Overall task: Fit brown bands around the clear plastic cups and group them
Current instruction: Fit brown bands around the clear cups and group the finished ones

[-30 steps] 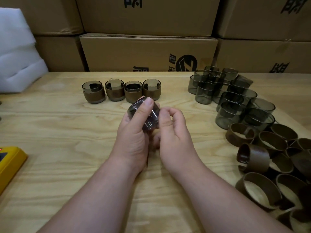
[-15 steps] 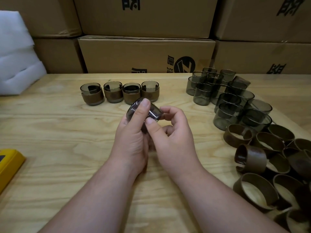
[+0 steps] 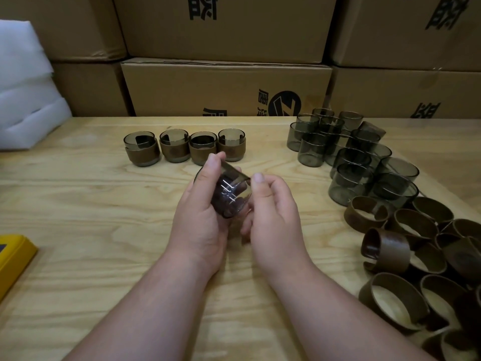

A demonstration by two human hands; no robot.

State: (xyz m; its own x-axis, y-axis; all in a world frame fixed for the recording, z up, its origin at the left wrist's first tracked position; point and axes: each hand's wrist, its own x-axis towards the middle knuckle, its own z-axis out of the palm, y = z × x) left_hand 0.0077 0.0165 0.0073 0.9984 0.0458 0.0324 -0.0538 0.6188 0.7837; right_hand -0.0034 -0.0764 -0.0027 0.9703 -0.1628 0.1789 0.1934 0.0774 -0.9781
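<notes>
While the left hand [image 3: 200, 217] curls its grip round a smoky clear cup [image 3: 230, 195], that cup is held tilted above the middle of the wooden surface [image 3: 91, 217], clear of it. Left thumb lies along the cup's upper wall; the other fingers are hidden behind it. The right hand [image 3: 273, 220] sits just beside the cup, thumb tip touching its right edge, fingers loosely curled beneath; whether they pinch the cup cannot be told. No band is visible on the held cup.

Four banded cups [image 3: 184, 147] stand upright in a row at the far side of the surface, beyond the hands, each touching or nearly touching its neighbour. A cluster of bare cups [image 3: 348, 157] stands far right, mostly upright, one at the back tipped over. Loose brown bands [image 3: 406, 256] lie heaped near right, just beside the bare cups.

Cardboard boxes [image 3: 226, 89] are stacked behind the surface. White foam [image 3: 23, 100] sits far left. A yellow object [image 3: 13, 259] shows at the left edge.
</notes>
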